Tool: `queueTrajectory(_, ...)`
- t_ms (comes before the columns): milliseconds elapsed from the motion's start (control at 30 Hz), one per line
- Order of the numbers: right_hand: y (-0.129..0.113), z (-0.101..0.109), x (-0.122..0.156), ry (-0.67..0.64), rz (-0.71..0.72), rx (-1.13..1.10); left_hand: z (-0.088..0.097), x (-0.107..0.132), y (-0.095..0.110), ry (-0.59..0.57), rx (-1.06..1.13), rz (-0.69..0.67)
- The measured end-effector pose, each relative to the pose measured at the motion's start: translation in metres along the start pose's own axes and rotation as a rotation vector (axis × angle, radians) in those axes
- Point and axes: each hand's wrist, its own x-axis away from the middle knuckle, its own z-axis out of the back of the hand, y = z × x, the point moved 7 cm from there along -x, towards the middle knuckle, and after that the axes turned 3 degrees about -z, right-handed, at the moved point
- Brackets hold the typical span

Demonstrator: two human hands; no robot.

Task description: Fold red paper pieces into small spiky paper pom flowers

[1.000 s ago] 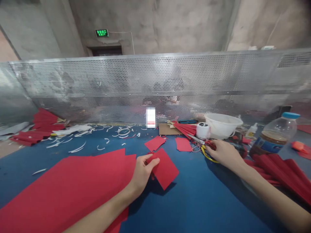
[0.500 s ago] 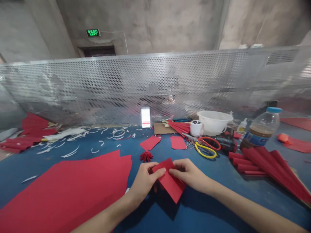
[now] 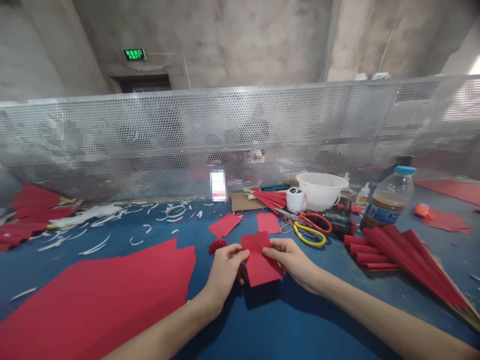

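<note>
A small rectangular piece of red paper [image 3: 261,267] is held above the blue tabletop between both hands. My left hand [image 3: 225,265] pinches its left edge, thumb on top and the other fingers behind. On the opposite edge, my right hand [image 3: 290,257] grips the paper the same way, its thumb lying on the upper face. Just beyond my left hand lies a pleated red paper rosette [image 3: 217,245]. Two more red pieces, a tilted one [image 3: 225,225] and a squarer one [image 3: 267,223], rest flat farther back.
Large red sheets [image 3: 108,295] are stacked at the left, with white paper scraps [image 3: 95,245] behind them. Scissors [image 3: 309,232], a white bowl [image 3: 321,190], a bottle [image 3: 390,197] and folded red fans [image 3: 408,260] stand or lie to the right. A perforated metal partition [image 3: 150,135] closes the back.
The red paper has turned from a diamond-like slant to nearly upright, and my hands have moved slightly apart along its edges. The whole view has shifted a little to the right.
</note>
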Motion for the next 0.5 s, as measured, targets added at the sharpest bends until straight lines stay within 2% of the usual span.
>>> queueTrajectory(67,0.0,0.005,-0.001,0.049,-0.002,0.031,0.0,-0.002,-0.003,0.043,0.005,0.017)
queueTrajectory(167,-0.001,0.005,-0.001,0.032,-0.019,0.042,0.001,-0.001,-0.002,0.039,0.038,-0.031)
queueTrajectory(300,-0.003,0.003,0.0,-0.034,-0.055,0.088,0.009,0.004,0.002,0.076,0.07,-0.056)
queueTrajectory(367,-0.003,0.0,0.001,-0.12,-0.1,0.13,0.01,0.006,0.005,0.074,0.068,-0.067)
queueTrajectory(500,-0.004,-0.003,0.004,-0.224,-0.142,0.188,0.001,0.008,0.007,-0.002,-0.003,-0.057)
